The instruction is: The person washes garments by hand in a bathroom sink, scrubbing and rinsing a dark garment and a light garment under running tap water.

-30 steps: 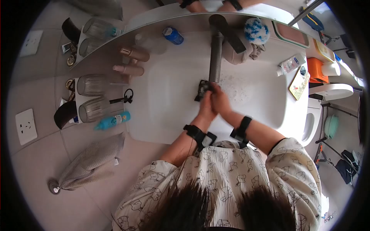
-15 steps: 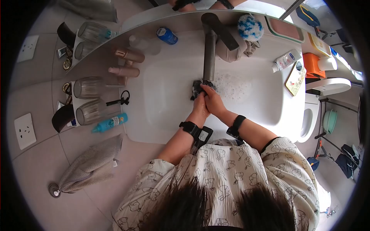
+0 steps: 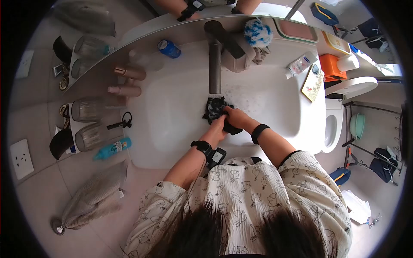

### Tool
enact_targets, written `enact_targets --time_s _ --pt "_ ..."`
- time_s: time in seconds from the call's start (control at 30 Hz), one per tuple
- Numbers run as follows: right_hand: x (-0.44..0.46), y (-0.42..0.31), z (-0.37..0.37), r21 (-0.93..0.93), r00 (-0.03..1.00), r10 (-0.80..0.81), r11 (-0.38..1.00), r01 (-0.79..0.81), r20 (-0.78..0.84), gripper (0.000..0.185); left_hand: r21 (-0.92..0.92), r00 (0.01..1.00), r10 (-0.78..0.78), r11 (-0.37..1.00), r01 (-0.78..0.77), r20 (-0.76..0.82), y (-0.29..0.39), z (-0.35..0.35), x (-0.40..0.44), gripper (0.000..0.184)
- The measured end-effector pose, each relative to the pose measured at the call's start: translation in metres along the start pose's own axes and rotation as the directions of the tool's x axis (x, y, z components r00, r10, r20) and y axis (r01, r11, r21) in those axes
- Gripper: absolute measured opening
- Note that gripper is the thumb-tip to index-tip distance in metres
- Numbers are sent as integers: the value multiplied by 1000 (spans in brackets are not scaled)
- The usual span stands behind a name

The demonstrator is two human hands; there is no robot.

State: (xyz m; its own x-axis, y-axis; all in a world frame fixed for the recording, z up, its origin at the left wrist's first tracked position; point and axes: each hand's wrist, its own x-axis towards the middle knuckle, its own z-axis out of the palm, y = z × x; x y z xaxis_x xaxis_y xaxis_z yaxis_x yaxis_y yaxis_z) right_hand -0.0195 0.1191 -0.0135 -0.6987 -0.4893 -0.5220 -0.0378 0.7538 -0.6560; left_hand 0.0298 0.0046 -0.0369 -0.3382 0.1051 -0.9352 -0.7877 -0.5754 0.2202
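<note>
A wet, crumpled black cloth (image 3: 215, 107) with white suds on it hangs from both my hands over the white sink (image 3: 172, 112). My left hand (image 3: 218, 127) is closed on its lower part. Just to the right, my right hand (image 3: 237, 118) grips the cloth too, its fingers close against the left ones. Part of the cloth shows below my right hand. Above the cloth stands the dark faucet (image 3: 215, 73), its spout end near the cloth's top edge. Thin foam (image 3: 245, 96) lies on the basin to the right.
Left of the basin are pink bottles (image 3: 124, 90), a turquoise bottle (image 3: 112, 148), glass cups (image 3: 88, 136) and a hanging grey towel (image 3: 92, 200). Behind are a blue container (image 3: 169, 49) and a blue-white pompom (image 3: 258, 33). A clear bottle (image 3: 300, 65) and a phone (image 3: 313, 84) lie on the right rim.
Both hands have drawn back from the spout toward my body, and more of the black cloth shows. The whole view has shifted slightly. Less foam shows in the basin.
</note>
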Motion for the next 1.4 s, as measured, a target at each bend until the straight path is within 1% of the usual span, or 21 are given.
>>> enact_targets --time_s 0.13,0.23,0.3,0.37,0.43,0.5,0.53,0.57,0.67,0.77,0.83,0.87,0.9,0.97,1.0,1.07,1.1,1.17,1.3,1.33,1.4 --pt "3 1 -2 -29 997 13 999 -15 -79 24 -7 998 -20 1000 20 64 1 5 5 41" --pt "3 5 4 36 988 33 999 -28 -154 26 -44 1000 6 999 -5 27 5 11 -3 45" --pt "-1 6 7 218 983 34 976 6 -178 26 -46 1000 -8 999 8 4 5 12 -2 49" --pt "-1 6 5 191 990 15 981 12 -138 29 -76 998 33 997 -29 56 1 5 4 56" --pt "-6 5 2 359 992 -104 931 73 68 33 -127 992 26 992 -10 123 4 0 3 53" --pt "-25 -13 -26 284 952 -200 950 131 231 37 -139 976 81 989 -53 203 6 -8 -1 35" --pt "-31 -13 -30 287 936 -257 940 185 240 39 -62 974 142 989 -133 175 8 -11 -7 30" --pt "-36 -13 -35 335 918 -241 933 130 315 42 18 966 208 977 -213 155 14 -12 -15 25" --pt "-70 -10 -58 335 957 -168 939 83 236 40 52 969 213 974 -220 122 36 -2 -37 17" --pt "-92 21 -67 368 995 -73 929 42 71 39 84 957 261 958 -273 128 66 6 -69 23" --pt "-114 32 -74 535 992 98 835 -127 83 38 196 917 373 898 -394 140 80 -4 -77 27" --pt "-124 38 -74 534 992 104 836 -125 69 38 410 884 443 786 -462 148 87 -10 -78 29" --pt "-133 46 -73 544 988 155 827 -139 17 36 533 830 480 640 -553 285 94 -18 -72 29" --pt "-148 59 -69 562 976 212 814 -148 -51 34 853 758 581 197 -483 296 102 -32 -61 30" --pt "-157 65 -68 459 952 241 879 -131 -189 31 850 755 575 184 -494 315 99 -32 -56 30" --pt "-170 71 -66 304 863 304 934 -186 -404 20 945 808 502 -257 -201 308 94 -29 -47 37" --pt "-176 70 -66 305 855 310 933 -190 -416 20 940 805 498 -267 -213 323 89 -30 -35 37" --pt "-184 67 -70 355 804 333 920 -163 -493 16 856 824 346 -433 -284 448 75 -32 -4 48" --pt "-190 75 -57 366 736 295 928 -68 -610 14 815 866 254 -521 -252 430 54 -27 23 51" --pt "-190 78 -53 313 716 320 938 -147 -621 15 777 892 214 -596 -203 398 56 -26 29 52" --pt "-188 76 -45 259 695 338 940 -220 -635 15 779 908 182 -592 -205 377 66 -24 29 52"
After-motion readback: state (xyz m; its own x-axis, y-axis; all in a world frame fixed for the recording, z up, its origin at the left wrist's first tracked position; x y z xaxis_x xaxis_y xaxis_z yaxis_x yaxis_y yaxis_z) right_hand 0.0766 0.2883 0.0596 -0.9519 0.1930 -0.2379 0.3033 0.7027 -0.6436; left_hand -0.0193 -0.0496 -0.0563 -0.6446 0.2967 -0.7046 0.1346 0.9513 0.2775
